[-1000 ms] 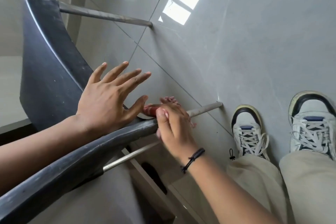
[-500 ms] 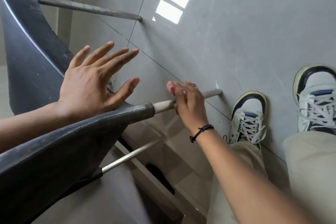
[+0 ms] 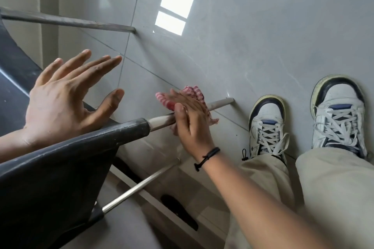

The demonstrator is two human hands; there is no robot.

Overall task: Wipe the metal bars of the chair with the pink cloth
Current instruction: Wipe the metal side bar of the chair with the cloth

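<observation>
A black plastic chair (image 3: 46,178) lies tipped on the floor, its metal legs pointing right. My right hand (image 3: 190,121) wraps the pink striped cloth (image 3: 193,94) around the middle metal leg (image 3: 219,104), about halfway between the black seat socket and the leg's tip. My left hand (image 3: 66,97) rests its heel on the seat's edge, fingers spread and lifted, holding nothing. A second leg (image 3: 66,21) runs across the upper left, and a third leg (image 3: 139,188) lies lower down.
Grey glossy floor tiles (image 3: 253,36) fill the view, with a bright window reflection at top centre. My two white and navy sneakers (image 3: 267,125) and beige trousers (image 3: 323,188) are at the right, close to the leg's tip. A wall strip stands at far left.
My right hand has slid along the middle leg with the cloth, back from near the tip toward the seat socket. The cloth now shows more beyond the fingers. My left hand stays spread on the seat.
</observation>
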